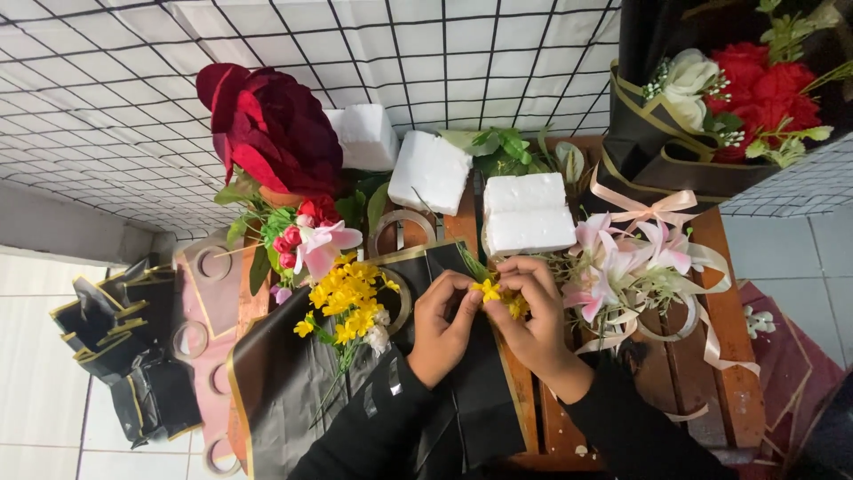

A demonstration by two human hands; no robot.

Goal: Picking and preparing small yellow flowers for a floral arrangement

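Both hands, left hand (444, 324) and right hand (530, 316), pinched together on yellow flower sprig (488, 290); stem running away toward foam block (528, 213).

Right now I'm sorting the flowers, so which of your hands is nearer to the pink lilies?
Right. The right hand sits just beside the pink lilies, pinching a small yellow flower. The left hand is farther off, on that flower's other side.

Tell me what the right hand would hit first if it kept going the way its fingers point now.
The right hand points up the picture and slightly left. Past the small yellow flower it pinches, the first thing is probably the white foam block, though their heights are hard to judge.
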